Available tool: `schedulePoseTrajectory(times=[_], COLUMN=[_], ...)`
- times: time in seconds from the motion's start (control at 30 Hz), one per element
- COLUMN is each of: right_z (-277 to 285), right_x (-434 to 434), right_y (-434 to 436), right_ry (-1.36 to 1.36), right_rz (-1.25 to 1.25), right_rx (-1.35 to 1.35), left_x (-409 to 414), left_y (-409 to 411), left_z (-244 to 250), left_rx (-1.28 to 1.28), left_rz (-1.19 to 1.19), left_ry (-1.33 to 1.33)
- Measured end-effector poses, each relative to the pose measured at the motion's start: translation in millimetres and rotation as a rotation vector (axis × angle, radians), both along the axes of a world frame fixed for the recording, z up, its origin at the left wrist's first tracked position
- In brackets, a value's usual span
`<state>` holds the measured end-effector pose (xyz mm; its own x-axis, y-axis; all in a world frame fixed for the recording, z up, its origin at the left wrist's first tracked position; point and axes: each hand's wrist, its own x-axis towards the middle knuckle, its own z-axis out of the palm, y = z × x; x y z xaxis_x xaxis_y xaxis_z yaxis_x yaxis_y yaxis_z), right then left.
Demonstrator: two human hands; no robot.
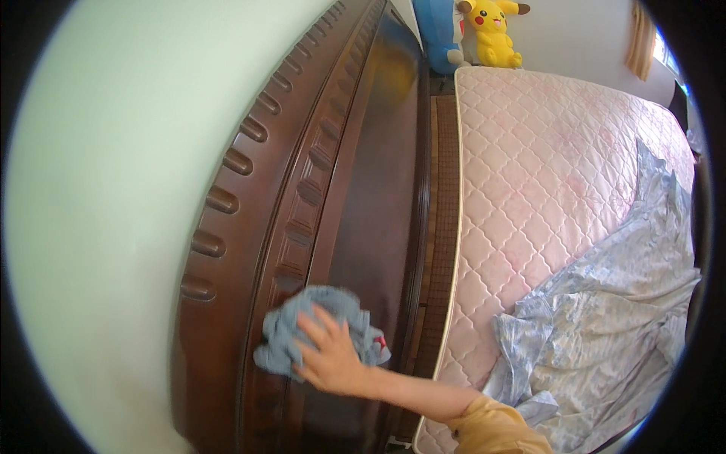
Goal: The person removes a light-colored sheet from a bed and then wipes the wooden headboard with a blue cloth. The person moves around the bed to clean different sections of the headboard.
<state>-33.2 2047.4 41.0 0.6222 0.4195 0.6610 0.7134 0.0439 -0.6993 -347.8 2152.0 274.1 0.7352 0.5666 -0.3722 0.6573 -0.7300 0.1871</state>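
My right hand [332, 360] is spread over a crumpled grey-blue cloth [334, 298], which it holds against the carved dark wooden headboard [374, 227]. The cloth lies across the moulding and part of the smooth panel, and a small red and white piece shows at its right edge. My right forearm, in a yellow sleeve, reaches in from the lower right. My left hand is out of view. The hand and cloth look slightly blurred.
A pink quilted mattress [510, 187] stands to the right, across a narrow gap from the headboard. A rumpled grey-blue sheet [601, 295] lies on it. A yellow plush toy [494, 37] and a blue plush toy [439, 34] sit at the far end. A pale wall [113, 198] borders the headboard's left side.
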Motion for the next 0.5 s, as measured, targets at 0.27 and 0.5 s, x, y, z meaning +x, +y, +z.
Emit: schedulePoseTrajectory(times=[0.27, 0.5], right_z=[20, 17], right_x=[251, 144], right_y=[24, 20], right_ry=[0.252, 0.225], right_rz=[-0.545, -0.433], right_rx=[0.117, 0.042], left_x=[-7, 1], left_y=[7, 2], left_z=[-6, -1], left_rx=[0.106, 0.057], left_rz=[-0.138, -0.042], left_ry=[-0.04, 0.008])
